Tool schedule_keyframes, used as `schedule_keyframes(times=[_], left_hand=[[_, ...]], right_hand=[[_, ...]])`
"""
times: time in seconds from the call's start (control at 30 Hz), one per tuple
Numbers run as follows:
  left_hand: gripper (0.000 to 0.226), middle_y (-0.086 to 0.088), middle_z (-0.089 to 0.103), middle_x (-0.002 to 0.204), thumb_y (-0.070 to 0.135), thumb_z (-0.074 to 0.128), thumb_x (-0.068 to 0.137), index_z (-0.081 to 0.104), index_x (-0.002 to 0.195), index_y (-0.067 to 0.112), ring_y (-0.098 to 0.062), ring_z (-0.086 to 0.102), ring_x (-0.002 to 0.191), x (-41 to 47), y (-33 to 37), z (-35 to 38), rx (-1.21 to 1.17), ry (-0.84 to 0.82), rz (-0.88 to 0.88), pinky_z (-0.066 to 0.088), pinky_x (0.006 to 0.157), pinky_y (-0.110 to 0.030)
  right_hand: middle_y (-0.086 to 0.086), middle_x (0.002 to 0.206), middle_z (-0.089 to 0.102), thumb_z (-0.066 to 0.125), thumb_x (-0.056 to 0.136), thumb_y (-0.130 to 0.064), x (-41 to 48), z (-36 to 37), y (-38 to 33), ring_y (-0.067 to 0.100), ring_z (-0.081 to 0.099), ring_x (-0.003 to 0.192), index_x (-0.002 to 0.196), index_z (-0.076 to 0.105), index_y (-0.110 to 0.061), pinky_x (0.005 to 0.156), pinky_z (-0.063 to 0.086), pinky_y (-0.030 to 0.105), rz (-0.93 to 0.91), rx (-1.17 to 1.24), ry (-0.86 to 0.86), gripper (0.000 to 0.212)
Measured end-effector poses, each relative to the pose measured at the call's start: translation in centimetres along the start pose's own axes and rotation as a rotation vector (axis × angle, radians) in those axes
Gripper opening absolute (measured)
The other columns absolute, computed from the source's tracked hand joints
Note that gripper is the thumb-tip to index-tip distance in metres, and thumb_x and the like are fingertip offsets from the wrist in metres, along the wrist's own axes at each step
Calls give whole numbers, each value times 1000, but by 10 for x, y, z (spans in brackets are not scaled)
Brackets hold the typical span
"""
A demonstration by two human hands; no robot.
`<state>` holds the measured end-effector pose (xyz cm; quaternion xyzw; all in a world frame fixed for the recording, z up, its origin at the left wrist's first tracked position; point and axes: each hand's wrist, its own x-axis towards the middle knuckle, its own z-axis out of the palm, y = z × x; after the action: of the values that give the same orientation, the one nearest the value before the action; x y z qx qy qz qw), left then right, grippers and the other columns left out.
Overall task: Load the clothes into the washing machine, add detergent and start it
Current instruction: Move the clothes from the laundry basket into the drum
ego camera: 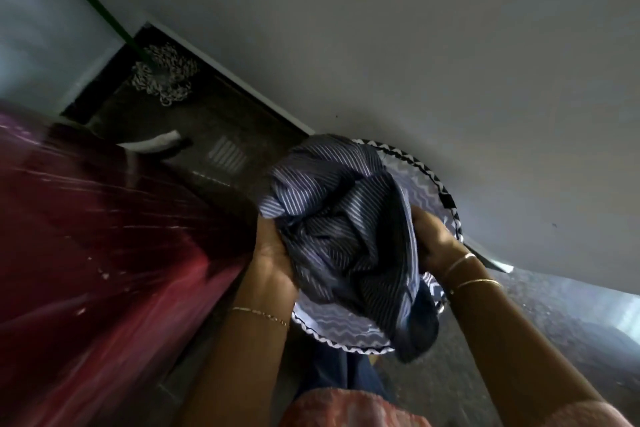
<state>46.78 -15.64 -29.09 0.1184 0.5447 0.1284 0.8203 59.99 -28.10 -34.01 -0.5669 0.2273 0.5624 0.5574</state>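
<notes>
Barely begun, by the look of it. Caught at the fetching of clothes, ahead of any loading: a striped shirt (332, 218) held over a round laundry basket (349, 340) with a zigzag rim. Nothing seen inside a washing machine; no drum, door, detergent or buttons anywhere in view. To the left, only a blurred dark red surface (104, 236), possibly the machine, though impossible to tell. Left to do, judging from this alone: carrying the clothes over, putting them in, adding detergent, starting the wash.

Found over the basket's mouth, bunched into a crumpled bundle and spilling past the far left part of the rim. Gripped from both flanks: by the left hand (273, 253) on the bundle's left side, outside the rim, and by the right hand (433, 239) on its right side, just inside the right rim — each with fingers curled into the cloth, holding it, and mostly hidden by it.

As for direction: lying slantwise, with the long axis from the far left of the rim to the near right. No collar or cuff clearly made out, so no telling top from tail. At the near right end, draped over the rim, a darker flap — perhaps part of it, perhaps another garment.

Beyond, on the dark floor (214, 128), a mop (166, 76) with a green handle
</notes>
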Motion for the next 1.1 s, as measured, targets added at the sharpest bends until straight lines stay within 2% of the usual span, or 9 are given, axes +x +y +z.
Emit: schedule_keyframes(times=[0.13,0.2,0.3,0.43,0.53,0.67,0.83,0.93,1.1], left_hand=[[59,-14,70,106,50,32,97,75,90,10,-34,65,98,8,1,3,-199,-272,-8,47,95,-49],[58,-15,68,110,51,32,97,72,97,9,-38,60,107,-2,-1,19,-251,-354,-23,41,102,-54],[55,-16,66,113,52,34,95,69,103,9,-39,60,108,-30,-1,37,-297,-436,5,43,100,-56],[60,-17,65,119,55,35,92,66,117,9,-40,60,110,-73,7,54,-339,-400,51,47,95,-56],[69,-18,54,137,59,36,89,53,136,12,-43,49,125,-107,13,64,-325,-366,61,35,105,-61],[63,-18,66,114,58,29,95,60,123,11,-39,60,104,-154,30,70,-259,-360,87,52,78,-51],[54,-19,61,128,51,38,95,62,126,13,-40,56,117,-201,46,49,-63,-390,17,42,101,-57],[58,-16,65,123,56,45,89,65,123,15,-39,60,113,-235,44,31,64,-422,-70,42,100,-57],[63,-17,66,120,64,53,81,68,119,16,-42,57,114,-292,41,7,76,-470,-67,39,97,-66]], right_hand=[[4,51,62,66,68,-26,-34,-9,1,12,60,45,50,70,-7,45,49,19,-47,35,-225,26],[7,70,69,76,58,-40,-49,-17,3,18,66,64,68,75,-9,59,55,24,-69,79,-262,33],[14,115,68,62,72,-62,-83,-26,3,29,65,105,110,70,-12,86,55,39,-66,73,-445,63],[9,123,65,88,57,-35,-138,-28,1,25,60,115,128,57,-12,92,51,36,-61,-131,-706,80],[13,123,63,72,66,9,-169,-10,1,30,60,114,134,43,-6,90,51,34,-206,-343,-594,76],[7,83,73,54,73,24,-203,12,-1,20,70,78,87,72,-14,71,58,29,-463,-131,-247,44],[8,83,71,51,85,11,-244,33,-16,22,66,77,93,67,-9,85,55,40,-590,97,-183,27],[8,88,69,56,79,3,-274,46,-20,21,65,78,96,64,-8,79,56,34,-608,219,-221,22],[11,98,65,64,62,-18,-332,65,-9,20,65,76,119,55,-9,64,58,29,-567,256,-319,58]])
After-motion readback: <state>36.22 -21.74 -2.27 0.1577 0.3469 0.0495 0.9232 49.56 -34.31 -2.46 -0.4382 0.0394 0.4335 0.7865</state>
